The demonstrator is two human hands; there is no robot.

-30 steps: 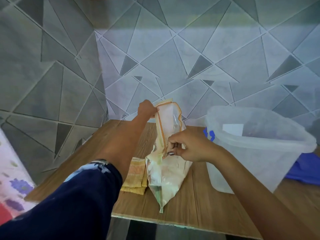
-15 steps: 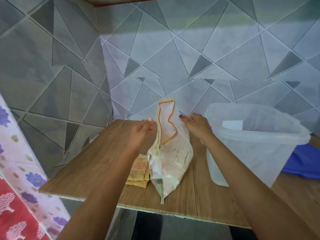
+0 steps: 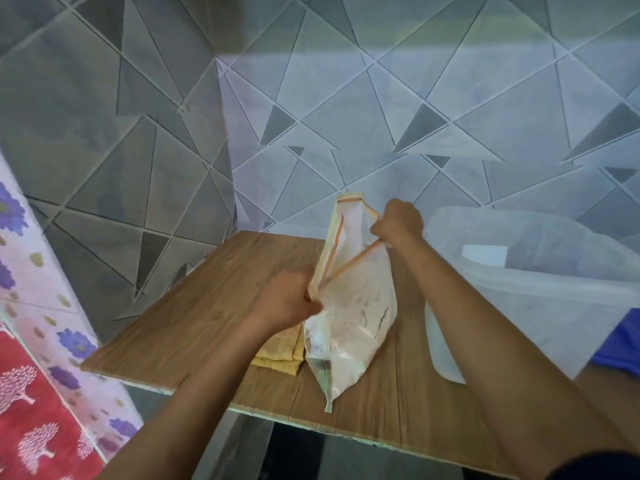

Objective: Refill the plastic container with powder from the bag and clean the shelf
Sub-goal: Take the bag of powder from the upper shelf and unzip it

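Left hand (image 3: 289, 299), right hand (image 3: 398, 220) — both clenched on bag (image 3: 353, 306) mouth.

Bare shelf (image 3: 194, 306) left of bag (image 3: 353, 306); container (image 3: 540, 306) crowding the right.

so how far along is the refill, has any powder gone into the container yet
Early stage. Done: the bag stands on the shelf with its orange-edged mouth open. In hand: left hand and right hand each grip one side of that mouth, spreading it. Left: the plastic container beside it looks empty, so pouring hasn't started, and the yellow cloth lies folded, unused.
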